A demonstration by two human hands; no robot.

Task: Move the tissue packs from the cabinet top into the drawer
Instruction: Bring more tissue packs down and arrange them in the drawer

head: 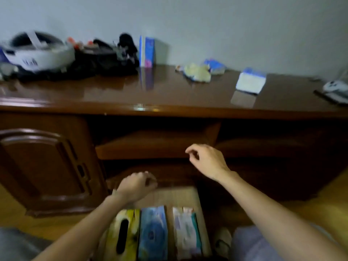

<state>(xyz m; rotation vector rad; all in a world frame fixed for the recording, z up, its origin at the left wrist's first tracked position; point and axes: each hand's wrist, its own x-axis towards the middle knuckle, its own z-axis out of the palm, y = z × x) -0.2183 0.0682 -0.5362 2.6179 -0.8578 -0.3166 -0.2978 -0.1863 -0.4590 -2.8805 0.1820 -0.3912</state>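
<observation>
The drawer [188,194] stands pulled out at the bottom middle. In it lie a yellow tissue box [123,234], a blue tissue pack [153,234] and a pale pack [186,232]. On the glossy cabinet top [113,91] a blue and white tissue pack [250,81] lies at the right, a blue box [146,51] stands upright near the wall, and a smaller blue pack [215,66] rests behind a yellowish crumpled thing [197,73]. My left hand [136,185] hovers over the drawer's back, fingers curled and holding nothing. My right hand [205,160] is raised before the open shelf, fingers loosely apart.
A white helmet-like thing [37,53] and a black bag [98,59] crowd the cabinet top's left end. A white device [335,87] sits at the far right. A carved cabinet door [43,166] is at the left. An open shelf [150,144] lies above the drawer.
</observation>
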